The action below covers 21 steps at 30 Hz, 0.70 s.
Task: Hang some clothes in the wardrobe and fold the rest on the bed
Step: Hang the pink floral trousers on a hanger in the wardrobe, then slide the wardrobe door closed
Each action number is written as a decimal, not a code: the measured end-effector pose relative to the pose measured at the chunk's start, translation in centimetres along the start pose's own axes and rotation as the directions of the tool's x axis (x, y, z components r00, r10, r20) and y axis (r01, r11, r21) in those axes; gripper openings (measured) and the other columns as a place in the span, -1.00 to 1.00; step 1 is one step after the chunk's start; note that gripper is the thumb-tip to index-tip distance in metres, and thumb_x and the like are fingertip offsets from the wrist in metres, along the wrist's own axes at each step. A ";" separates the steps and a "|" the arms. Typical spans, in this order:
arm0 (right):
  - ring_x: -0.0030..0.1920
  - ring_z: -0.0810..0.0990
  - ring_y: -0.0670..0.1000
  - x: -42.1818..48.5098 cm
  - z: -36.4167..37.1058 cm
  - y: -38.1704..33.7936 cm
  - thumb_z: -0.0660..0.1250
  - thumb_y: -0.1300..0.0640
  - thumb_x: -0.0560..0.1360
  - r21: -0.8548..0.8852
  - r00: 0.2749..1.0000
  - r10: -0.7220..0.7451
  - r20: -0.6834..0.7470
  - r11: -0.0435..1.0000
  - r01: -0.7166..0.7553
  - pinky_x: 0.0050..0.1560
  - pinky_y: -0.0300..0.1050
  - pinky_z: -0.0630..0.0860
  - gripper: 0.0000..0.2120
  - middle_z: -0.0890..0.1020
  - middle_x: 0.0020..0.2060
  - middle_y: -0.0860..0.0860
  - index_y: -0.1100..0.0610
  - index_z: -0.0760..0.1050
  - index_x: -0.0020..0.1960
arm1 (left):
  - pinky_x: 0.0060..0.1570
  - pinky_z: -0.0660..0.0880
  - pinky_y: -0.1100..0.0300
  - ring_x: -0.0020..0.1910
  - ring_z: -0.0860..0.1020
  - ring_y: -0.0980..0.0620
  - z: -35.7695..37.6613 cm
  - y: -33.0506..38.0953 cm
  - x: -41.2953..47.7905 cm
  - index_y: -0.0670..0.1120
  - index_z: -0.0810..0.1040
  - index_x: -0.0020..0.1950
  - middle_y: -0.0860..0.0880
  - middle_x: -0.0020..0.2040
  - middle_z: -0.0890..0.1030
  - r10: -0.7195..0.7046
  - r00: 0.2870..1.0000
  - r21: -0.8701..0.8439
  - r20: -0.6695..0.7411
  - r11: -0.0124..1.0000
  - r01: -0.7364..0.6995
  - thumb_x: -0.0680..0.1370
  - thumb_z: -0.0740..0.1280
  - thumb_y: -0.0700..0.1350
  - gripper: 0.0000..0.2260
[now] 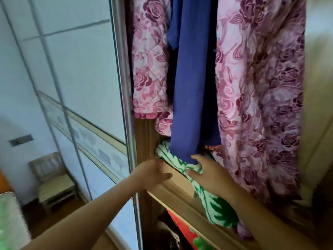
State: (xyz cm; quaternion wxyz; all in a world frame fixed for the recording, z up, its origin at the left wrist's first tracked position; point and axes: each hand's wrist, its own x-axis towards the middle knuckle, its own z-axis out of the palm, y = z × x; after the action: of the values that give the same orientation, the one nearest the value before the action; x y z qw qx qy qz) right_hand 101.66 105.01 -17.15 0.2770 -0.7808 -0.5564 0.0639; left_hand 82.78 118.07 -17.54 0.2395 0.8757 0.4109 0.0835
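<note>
Wardrobe (143,139) wood takes most of our view, with its compartment open before us. At our left stands its sliding door (81,78), made of pale panels in a metal frame.

Inside the wardrobe hangs a pink flowered quilted garment (261,105). It reaches from the top of the view down past the front edge of the wooden shelf (180,193) on the right side. One sleeve of it hangs at the left. Between the sleeve and the body hangs a blue garment (191,87), and its lower end comes down to the shelf.

On the shelf lies a green and white cloth (216,212). It is bunched up near the left end of the shelf, and one part of it falls over the front edge.

Beyond the door, near the lower left, we see a small wooden chair (54,179) on the floor. Under the shelf shows a red thing (182,228), but we cannot tell what it is.

Our right hand (210,177) pinches the green and white cloth at the front edge of the shelf, with the thumb on top and the fingers under it. The thumb also touches the lower end of the blue garment.

Our left hand (153,173) is at the left end of the front edge. Its fingers are loose and slightly bent, pointing toward the cloth, and it holds nothing.
</note>
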 end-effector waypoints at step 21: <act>0.13 0.51 0.18 14.6 -9.4 -28.1 0.24 -0.25 0.55 -0.779 0.619 -0.698 -0.361 0.590 0.211 -0.10 0.12 0.54 -0.45 0.53 0.16 0.13 0.07 0.46 0.40 | 0.00 0.51 0.06 -0.01 0.56 0.05 -14.9 -10.9 5.0 0.07 0.38 0.00 0.11 0.00 0.56 0.385 0.879 0.262 -0.283 0.912 -0.315 0.58 0.24 0.22 -0.77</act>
State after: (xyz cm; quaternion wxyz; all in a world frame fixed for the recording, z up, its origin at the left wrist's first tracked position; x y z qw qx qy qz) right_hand 87.55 121.24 7.90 0.1538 -0.6119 -0.6032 -0.4879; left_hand 73.49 133.04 -10.16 0.0555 0.9295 0.2855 0.2269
